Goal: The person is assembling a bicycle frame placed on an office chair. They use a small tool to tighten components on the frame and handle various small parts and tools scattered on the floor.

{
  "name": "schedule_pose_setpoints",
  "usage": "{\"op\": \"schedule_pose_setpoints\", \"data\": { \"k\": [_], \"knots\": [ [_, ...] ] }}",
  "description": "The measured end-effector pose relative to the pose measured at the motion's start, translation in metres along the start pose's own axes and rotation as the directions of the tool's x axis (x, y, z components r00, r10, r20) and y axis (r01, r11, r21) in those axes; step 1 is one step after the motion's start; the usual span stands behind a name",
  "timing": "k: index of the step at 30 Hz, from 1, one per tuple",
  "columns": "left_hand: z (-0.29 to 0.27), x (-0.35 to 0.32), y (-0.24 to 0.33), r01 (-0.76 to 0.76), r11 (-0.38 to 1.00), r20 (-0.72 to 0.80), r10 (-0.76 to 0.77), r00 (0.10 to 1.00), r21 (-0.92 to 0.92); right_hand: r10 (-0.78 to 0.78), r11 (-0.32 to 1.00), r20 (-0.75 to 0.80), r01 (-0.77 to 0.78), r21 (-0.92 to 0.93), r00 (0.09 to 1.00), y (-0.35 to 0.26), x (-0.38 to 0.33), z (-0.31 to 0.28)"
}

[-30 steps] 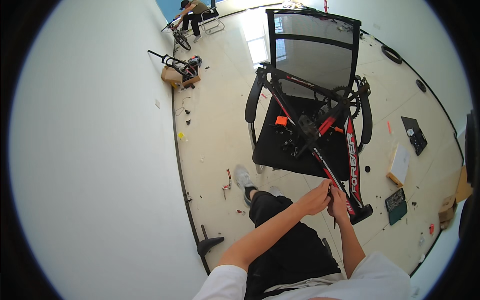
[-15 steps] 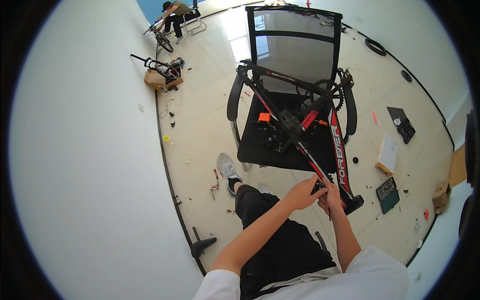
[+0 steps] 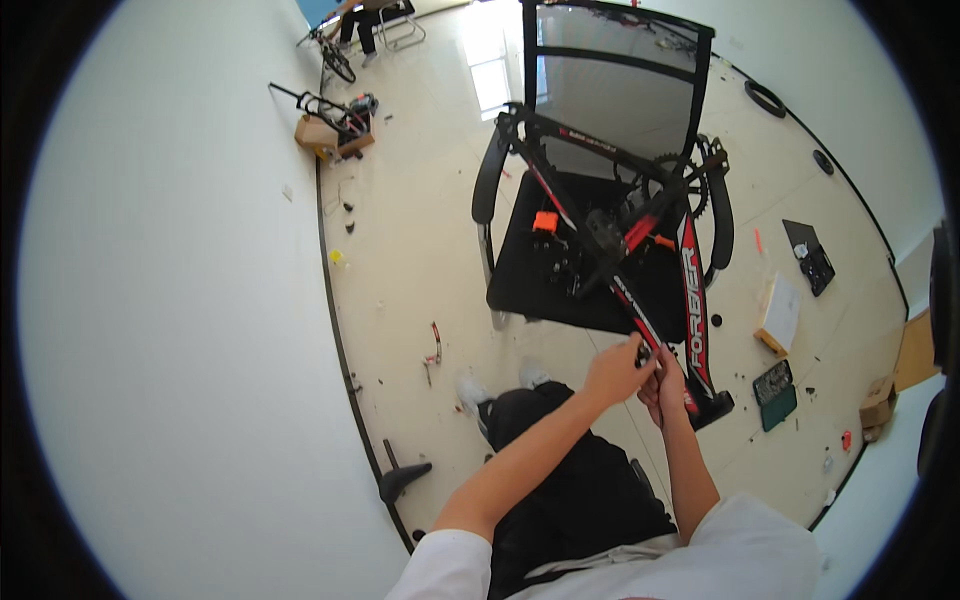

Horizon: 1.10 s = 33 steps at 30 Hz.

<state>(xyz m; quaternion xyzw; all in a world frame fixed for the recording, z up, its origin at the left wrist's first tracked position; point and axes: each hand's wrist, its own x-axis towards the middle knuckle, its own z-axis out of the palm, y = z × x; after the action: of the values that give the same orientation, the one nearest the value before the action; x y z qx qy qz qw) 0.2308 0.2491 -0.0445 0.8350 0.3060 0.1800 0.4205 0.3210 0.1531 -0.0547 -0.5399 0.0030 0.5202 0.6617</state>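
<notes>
A black, red and white bicycle frame (image 3: 693,300) rests across a black mesh office chair (image 3: 520,250), its head-tube end toward me. Close to that end, my left hand (image 3: 615,372) is closed around a small dark part (image 3: 643,355) beside the upper tube. My right hand (image 3: 668,386) sits just to its right, against the frame, its fingers curled. Whatever lies inside its fingers is hidden. A chainring (image 3: 700,190) with a crank shows at the frame's far end. On the seat lie an orange piece (image 3: 545,221) and several small black parts.
A bicycle saddle (image 3: 405,482) on its post lies by the left wall. Farther off stands a cardboard box (image 3: 318,135) with a fork and parts. To the right are a green tool case (image 3: 776,405), a white box (image 3: 780,312) and a black case (image 3: 815,265). Another person sits far back by a bicycle (image 3: 338,62).
My view has shifted, so the chair and frame appear farther right. My left foot has drawn back toward the chair. The hands stay at the frame, with the left one turned slightly and a little apart from the right.
</notes>
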Motion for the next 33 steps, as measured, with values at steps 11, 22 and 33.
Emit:
{"op": "schedule_pose_setpoints", "data": {
  "k": [11,22,33],
  "knots": [
    [-0.024,-0.013,-0.015,0.161,0.986,-0.171,-0.153,0.973,0.036,-0.099,0.923,0.083,0.123,-0.366,0.992,0.015,-0.002,0.033],
    [-0.002,0.0,-0.015,0.104,0.98,-0.336,-0.156,0.929,-0.169,-0.581,0.634,0.066,0.501,-0.589,0.811,0.035,0.023,0.029],
    [-0.028,0.003,-0.011,0.409,0.452,0.061,-0.61,0.79,-0.793,-0.464,0.709,0.255,0.528,-0.467,0.849,0.043,0.033,0.036]
  ]
}}
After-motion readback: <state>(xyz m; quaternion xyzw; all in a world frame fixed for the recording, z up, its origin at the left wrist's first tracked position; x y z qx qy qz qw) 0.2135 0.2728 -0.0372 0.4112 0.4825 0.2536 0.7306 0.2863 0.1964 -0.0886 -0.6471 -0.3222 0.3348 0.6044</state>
